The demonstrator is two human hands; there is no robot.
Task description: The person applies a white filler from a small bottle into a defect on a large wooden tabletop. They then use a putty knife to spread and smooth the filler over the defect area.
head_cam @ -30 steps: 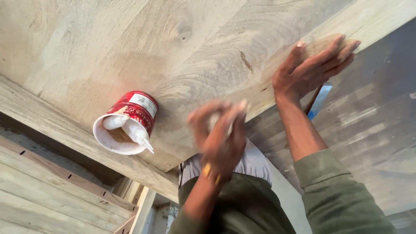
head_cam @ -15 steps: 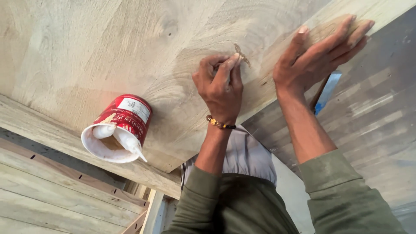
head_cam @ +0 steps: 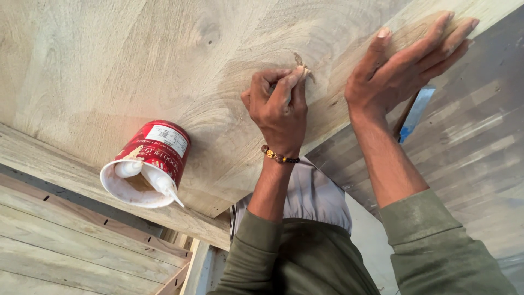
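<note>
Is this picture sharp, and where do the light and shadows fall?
Head view: sharp throughout, no motion blur on the left hand or right hand; soft, even daylight on the pale wooden board, no glare; faint shadow beside the red round tub of filler; camera tilted, so the scene looks slanted.

Matt, smooth pale wood panel (head_cam: 136, 65) under my hands. Glossy red plastic tub (head_cam: 150, 164), pasty filler inside. Beaded bracelet (head_cam: 279, 157).

red tub (head_cam: 150, 164) on wooden board (head_cam: 109, 71), white label (head_cam: 168, 139)
</note>
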